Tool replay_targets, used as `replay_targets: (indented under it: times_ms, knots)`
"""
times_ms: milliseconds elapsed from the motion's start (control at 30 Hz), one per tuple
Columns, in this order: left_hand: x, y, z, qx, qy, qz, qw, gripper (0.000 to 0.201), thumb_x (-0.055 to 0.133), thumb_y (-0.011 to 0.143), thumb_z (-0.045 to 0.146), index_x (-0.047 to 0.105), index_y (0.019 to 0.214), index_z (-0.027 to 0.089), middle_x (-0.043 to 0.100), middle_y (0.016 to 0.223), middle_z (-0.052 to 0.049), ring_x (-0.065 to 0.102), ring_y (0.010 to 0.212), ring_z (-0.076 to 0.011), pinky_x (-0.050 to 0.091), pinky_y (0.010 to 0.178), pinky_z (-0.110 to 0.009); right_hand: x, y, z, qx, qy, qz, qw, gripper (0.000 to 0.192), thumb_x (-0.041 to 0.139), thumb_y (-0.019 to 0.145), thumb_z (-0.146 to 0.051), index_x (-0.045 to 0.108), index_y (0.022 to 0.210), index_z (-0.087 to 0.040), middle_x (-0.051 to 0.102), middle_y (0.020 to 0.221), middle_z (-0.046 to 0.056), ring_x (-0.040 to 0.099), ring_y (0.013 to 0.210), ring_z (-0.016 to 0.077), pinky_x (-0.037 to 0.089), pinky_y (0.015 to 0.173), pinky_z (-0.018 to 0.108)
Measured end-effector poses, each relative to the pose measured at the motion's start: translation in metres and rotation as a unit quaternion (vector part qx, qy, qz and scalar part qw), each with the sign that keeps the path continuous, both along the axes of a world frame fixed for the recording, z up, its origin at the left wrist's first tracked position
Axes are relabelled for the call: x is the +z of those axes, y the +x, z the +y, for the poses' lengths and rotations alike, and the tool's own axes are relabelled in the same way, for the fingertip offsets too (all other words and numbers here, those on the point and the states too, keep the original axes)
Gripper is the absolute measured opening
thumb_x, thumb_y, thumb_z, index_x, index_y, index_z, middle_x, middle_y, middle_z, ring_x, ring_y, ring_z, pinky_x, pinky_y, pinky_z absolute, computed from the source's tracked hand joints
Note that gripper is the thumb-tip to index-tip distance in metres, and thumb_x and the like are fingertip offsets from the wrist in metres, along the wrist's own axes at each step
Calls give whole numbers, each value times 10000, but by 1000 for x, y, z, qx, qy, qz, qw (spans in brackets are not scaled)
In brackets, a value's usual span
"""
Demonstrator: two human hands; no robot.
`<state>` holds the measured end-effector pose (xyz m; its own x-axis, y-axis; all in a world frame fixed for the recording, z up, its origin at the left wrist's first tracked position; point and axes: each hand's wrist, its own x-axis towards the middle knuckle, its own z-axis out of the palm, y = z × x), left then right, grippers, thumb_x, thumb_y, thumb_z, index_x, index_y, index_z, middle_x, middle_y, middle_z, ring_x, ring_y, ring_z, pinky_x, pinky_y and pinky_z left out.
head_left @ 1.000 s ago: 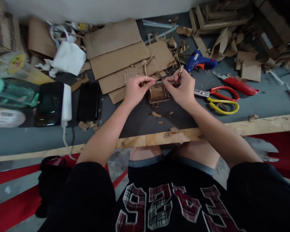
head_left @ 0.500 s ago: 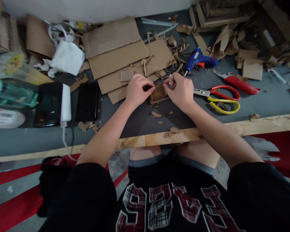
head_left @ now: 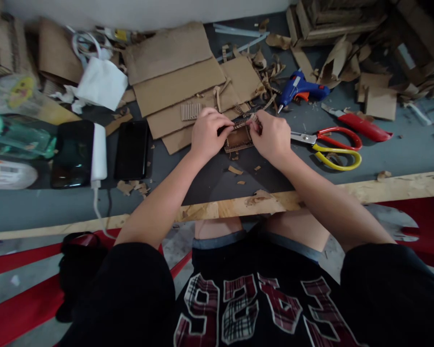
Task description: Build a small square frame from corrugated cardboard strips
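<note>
A grey table with a raw wooden front edge ran across the view, its far side strewn with cardboard; the largest pieces were the flat cardboard sheets lying overlapped at the back centre, with a heap of torn cardboard scraps off to the far right. To the left lay a dark phone face up, just beside a second dark device with a white charger block resting along its right edge; behind them sat a crumpled white cloth. To the right lay red-and-yellow scissors, near the right hand, a red utility knife beyond them, and a blue glue gun further back. At the centre, on the table between the two hands, sat a small cardboard tray with corrugated edges. The left hand was closed, thumb and fingers pinching one end of a thin cardboard strip over the tray's far edge; the right hand was likewise closed, pinching the strip's other end, so the fingertips of both nearly met. Small cardboard crumbs lay on the table just nearer than the tray.
</note>
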<state>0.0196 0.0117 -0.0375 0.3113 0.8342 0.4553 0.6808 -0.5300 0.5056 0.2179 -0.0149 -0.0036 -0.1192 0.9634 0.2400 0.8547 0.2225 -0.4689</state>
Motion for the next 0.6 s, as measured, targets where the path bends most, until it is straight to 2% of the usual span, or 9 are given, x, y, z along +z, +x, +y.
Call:
replay_targets:
  times_ms: [167, 300, 367, 500, 600]
  knots:
    - [-2, 0, 2, 2, 20, -1, 1000, 135, 655, 889, 350, 736, 890, 243, 759, 928, -42, 638, 1019, -268, 523, 988, -499, 1, 0, -1, 1, -2, -8, 1000, 96, 506, 867, -170, 506, 785, -221, 749, 911, 80, 687, 854, 271, 530, 791, 426]
    - [2, 0, -1, -9, 13, 5, 1000, 139, 635, 879, 339, 726, 882, 234, 753, 948, -47, 639, 1049, -275, 515, 1004, -497, 1, 0, -1, 3, 2, -2, 1000, 96, 521, 828, -153, 496, 773, -228, 754, 914, 62, 688, 851, 259, 536, 764, 395]
    - [6, 0, -4, -14, 5, 1, 1000, 157, 649, 844, 320, 716, 953, 228, 751, 990, -48, 634, 1087, -281, 508, 1021, -494, 1, -1, -2, 2, 5, 3, 1000, 102, 530, 821, -152, 487, 774, -231, 749, 915, 58, 685, 854, 254, 538, 777, 394]
    - [8, -5, -4, -1, -28, -62, 998, 461, 566, 814, 195, 578, 1271, 260, 738, 1129, -41, 649, 1116, -239, 534, 979, -422, 2, -2, -2, 0, -3, 10, 1000, 118, 554, 844, -190, 467, 778, -234, 731, 925, 62, 675, 849, 253, 535, 795, 410]
    - [2, -10, 2, 8, -64, -115, 991, 510, 502, 813, 141, 523, 1305, 274, 738, 1151, -32, 682, 1063, -195, 555, 908, -367, 1, -3, -3, 6, 5, 18, 1000, 112, 579, 845, -214, 474, 814, -235, 723, 973, 71, 666, 889, 258, 535, 807, 417]
